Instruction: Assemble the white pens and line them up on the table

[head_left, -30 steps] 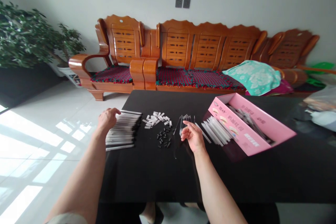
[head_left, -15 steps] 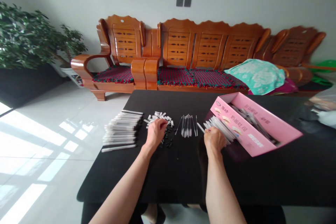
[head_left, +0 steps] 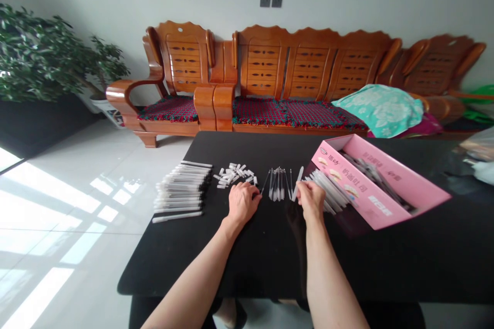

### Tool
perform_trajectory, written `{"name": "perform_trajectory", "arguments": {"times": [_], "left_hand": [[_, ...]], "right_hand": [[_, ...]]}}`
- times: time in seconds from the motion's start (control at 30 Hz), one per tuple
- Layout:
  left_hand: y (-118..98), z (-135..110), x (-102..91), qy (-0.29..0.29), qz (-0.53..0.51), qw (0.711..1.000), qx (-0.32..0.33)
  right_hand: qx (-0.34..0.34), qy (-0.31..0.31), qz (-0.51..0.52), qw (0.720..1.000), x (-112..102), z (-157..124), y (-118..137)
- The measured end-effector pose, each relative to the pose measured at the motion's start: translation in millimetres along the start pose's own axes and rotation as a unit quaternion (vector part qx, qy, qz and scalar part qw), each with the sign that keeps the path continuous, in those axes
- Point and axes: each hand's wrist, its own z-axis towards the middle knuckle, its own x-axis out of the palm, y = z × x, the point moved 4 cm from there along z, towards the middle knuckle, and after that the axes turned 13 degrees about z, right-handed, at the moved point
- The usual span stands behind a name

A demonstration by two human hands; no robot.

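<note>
A wooden sofa (head_left: 309, 72) spans the upper middle. A leafy plant (head_left: 46, 56) stands upper left; a teal cloth (head_left: 382, 108) lies upper right.

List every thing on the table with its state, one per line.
left hand, curled, palm down
right hand, fingers closed on one clear barrel
white pens, stacked side by side, lying flat
white caps, loose heap
refills, loose, lying side by side
barrel pile, fanned out, lying flat
pink box, open, dark parts inside
</note>
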Motion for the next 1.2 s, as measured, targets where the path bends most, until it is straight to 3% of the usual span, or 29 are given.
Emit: {"name": "perform_trajectory", "arguments": {"times": [0.17,0.27,0.47,0.57,0.7,0.9,1.2], "left_hand": [[-14,4,6.5,0.033,0.062,0.997,0.024],[-15,5,10.3,0.045,0.089,0.995,0.013],[7,2,2.0,0.000,0.044,0.993,-0.105],[25,0,-4.8,-0.022,-0.050,0.991,-0.124],[32,-2,-7.3,-0.028,-0.125,0.991,-0.047],[24,-3,-4.8,-0.022,-0.132,0.991,-0.004],[22,-4,-6.5,-0.009,-0.117,0.993,0.010]], "right_hand": [[0.091,0.073,0.182,0.976,34,-20,3],[0.105,0.116,0.242,0.957,47,-28,5],[0.129,0.133,0.339,0.922,48,-24,-1],[0.118,0.115,0.380,0.910,42,-18,-5],[0.090,0.059,0.443,0.890,30,-10,-8],[0.069,-0.008,0.480,0.875,14,-1,-16],[0.069,-0.017,0.471,0.880,13,0,-16]]}}
